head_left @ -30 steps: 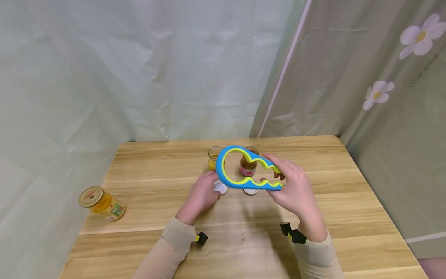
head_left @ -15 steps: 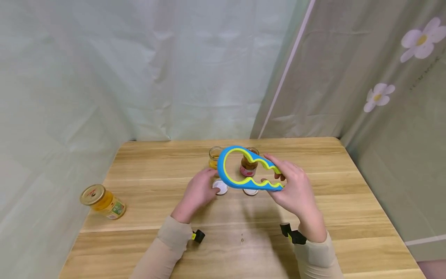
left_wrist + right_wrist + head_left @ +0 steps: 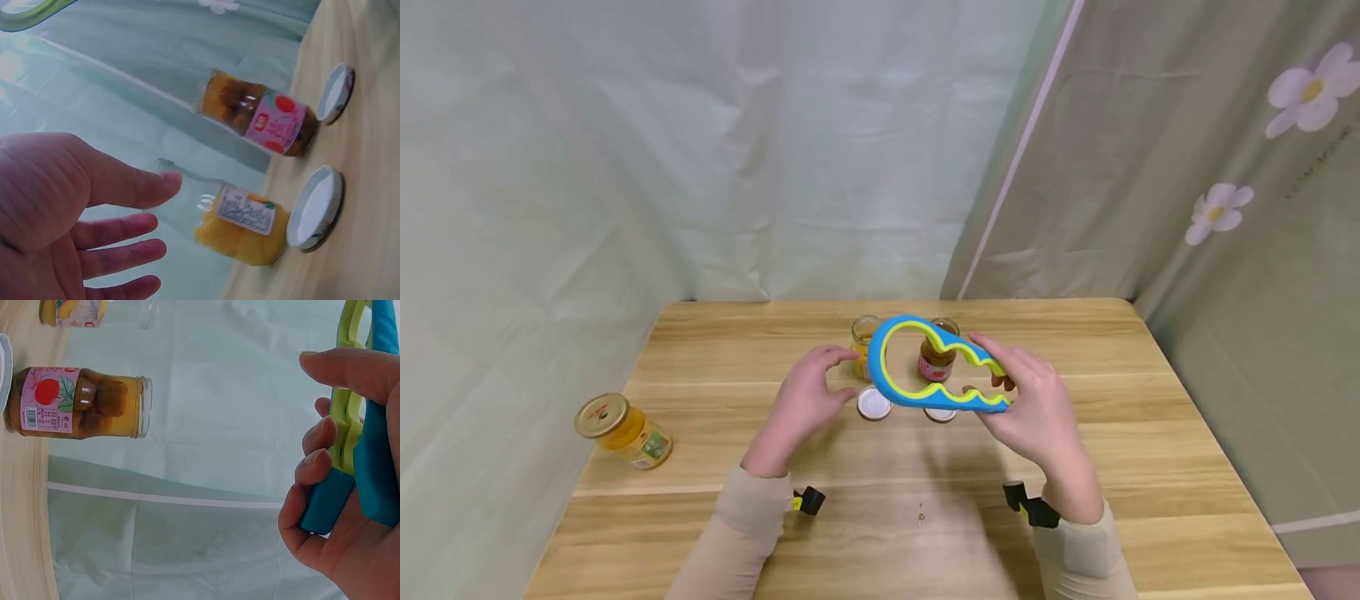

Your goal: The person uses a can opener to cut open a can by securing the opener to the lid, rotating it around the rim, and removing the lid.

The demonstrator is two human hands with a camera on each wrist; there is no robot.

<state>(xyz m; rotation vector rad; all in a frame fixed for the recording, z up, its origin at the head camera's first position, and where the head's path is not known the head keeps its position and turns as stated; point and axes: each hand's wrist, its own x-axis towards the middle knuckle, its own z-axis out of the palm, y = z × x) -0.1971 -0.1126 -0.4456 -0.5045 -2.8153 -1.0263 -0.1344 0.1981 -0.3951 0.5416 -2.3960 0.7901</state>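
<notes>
Left hand (image 3: 805, 392) has moved back from left lid (image 3: 874, 403); it is spread, holding nothing. Lid lies on table (image 3: 715, 350). Right hand (image 3: 1037, 404) grips raised opener (image 3: 925, 400); we should keep it clear of jars (image 3: 240, 226).

Head: above and behind left hand (image 3: 805, 396) and right hand (image 3: 1037, 408), facing forward and down; farthest back, with counter (image 3: 1150, 500) around both and curtain (image 3: 850, 150) beyond.
Left wrist: close against the left palm, rolled sideways, facing past the thumb; counter along the right edge.
Right wrist: close against the right hand, rolled the opposite way; counter along the left edge.
Black wrist mounts (image 3: 811, 500): on the wrists' inner sides, within the head view.
Yellow jar (image 3: 247, 222), dark jar (image 3: 259, 112): ahead of the hands, common to all three.
Blue opener (image 3: 876, 362): shared by head and right wrist, one curve in the left wrist's corner.
</notes>
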